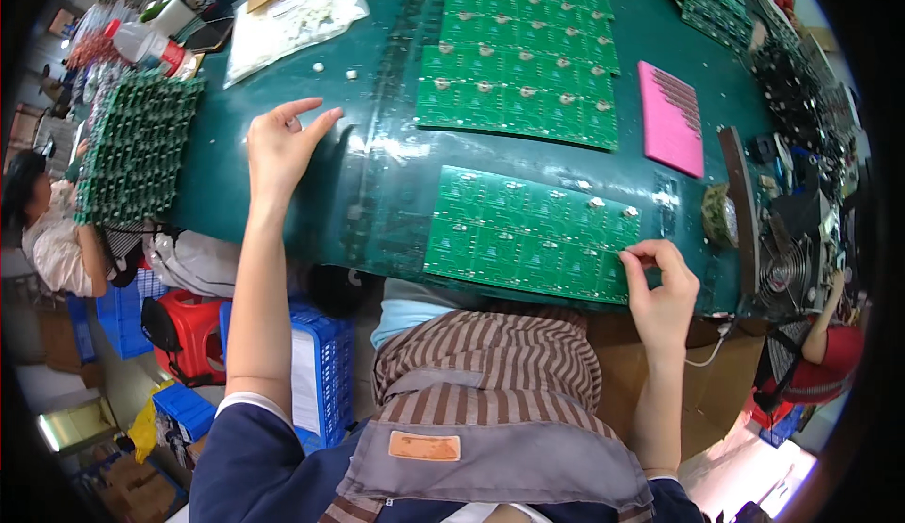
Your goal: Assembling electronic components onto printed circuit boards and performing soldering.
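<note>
A green circuit board panel lies near the table's front edge, with small metallic parts along its far right side. My right hand is at the panel's right edge. Its thumb and index finger are pinched together over the board's surface, and what they hold, if anything, is hidden. To the left, above the table, my left hand is open, thumb and index finger apart with nothing visible between them. Two small white pieces lie on the table beyond it.
Stacked green panels lie ahead. At right are a pink block with a row of brown strips, a tape roll and a fan. A bag of white pieces, a bottle and upright boards stand left. Other people sit at both sides.
</note>
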`<control>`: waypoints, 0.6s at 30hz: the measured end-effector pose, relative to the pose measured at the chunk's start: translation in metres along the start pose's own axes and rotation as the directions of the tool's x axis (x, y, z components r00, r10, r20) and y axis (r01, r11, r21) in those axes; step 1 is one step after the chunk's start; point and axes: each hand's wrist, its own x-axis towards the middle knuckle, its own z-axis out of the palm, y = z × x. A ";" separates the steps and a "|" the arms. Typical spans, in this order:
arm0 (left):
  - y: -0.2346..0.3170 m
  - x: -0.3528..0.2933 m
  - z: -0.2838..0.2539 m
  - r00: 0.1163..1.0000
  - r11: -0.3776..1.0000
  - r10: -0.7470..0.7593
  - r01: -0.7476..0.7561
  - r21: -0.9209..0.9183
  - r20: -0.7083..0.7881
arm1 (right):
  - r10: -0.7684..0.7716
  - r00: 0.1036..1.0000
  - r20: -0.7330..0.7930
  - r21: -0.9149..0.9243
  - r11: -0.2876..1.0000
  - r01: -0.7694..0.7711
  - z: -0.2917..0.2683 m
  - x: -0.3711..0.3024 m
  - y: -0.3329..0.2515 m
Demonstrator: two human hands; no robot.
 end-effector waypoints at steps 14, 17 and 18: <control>0.034 -0.042 0.012 0.771 0.156 -0.055 0.634 -0.758 0.634 | -0.014 0.996 0.088 0.009 1.000 0.013 -0.018 0.025 0.019; 0.059 -0.075 0.018 0.530 -0.250 0.148 0.837 -0.487 0.835 | 0.087 0.990 -0.110 -0.149 0.983 -0.103 -0.015 0.070 0.038; 0.068 -0.085 0.021 0.486 -0.294 0.161 0.855 -0.428 0.859 | 0.045 0.976 -0.211 -0.227 0.969 -0.093 -0.010 0.085 0.052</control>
